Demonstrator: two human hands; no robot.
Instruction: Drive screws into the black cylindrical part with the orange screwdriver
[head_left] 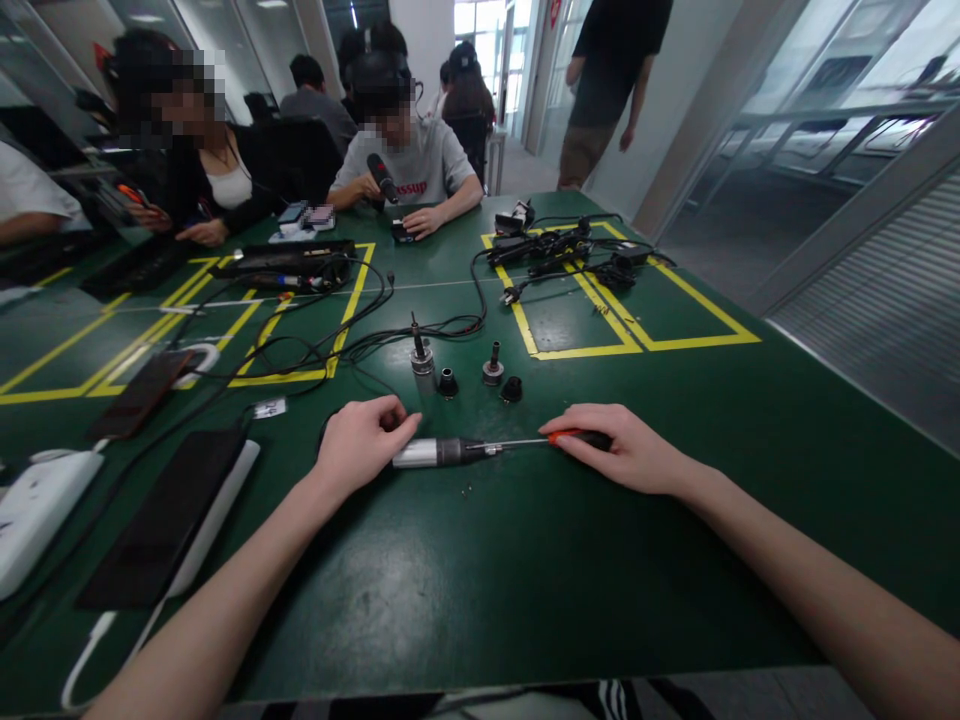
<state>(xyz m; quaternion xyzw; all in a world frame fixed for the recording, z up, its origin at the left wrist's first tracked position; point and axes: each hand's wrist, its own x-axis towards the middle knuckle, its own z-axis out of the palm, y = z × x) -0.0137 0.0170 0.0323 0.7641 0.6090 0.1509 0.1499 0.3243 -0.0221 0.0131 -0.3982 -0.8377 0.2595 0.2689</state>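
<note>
My left hand [364, 440] is closed around the rear of a silver and black cylindrical tool [427, 453] lying across the green table. My right hand [619, 445] grips the red and black handle of a screwdriver [581, 438], whose thin shaft points left and reaches the tool's front end. Just beyond the tool stand a metal part with a thin upright tip [422, 362], a black cap [448, 383], a smaller metal piece with a stem [493, 366] and a second black cap [512, 389]. Tiny screws [466, 491] lie on the near side of the tool.
A black power bank [169, 520], a phone [142, 395] and a white power strip [45, 510] lie at left. Black cables [375, 340] cross the green table [480, 600]. Dark gear [555, 245] rests within yellow tape. Across the table, a person [420, 160] holds a device.
</note>
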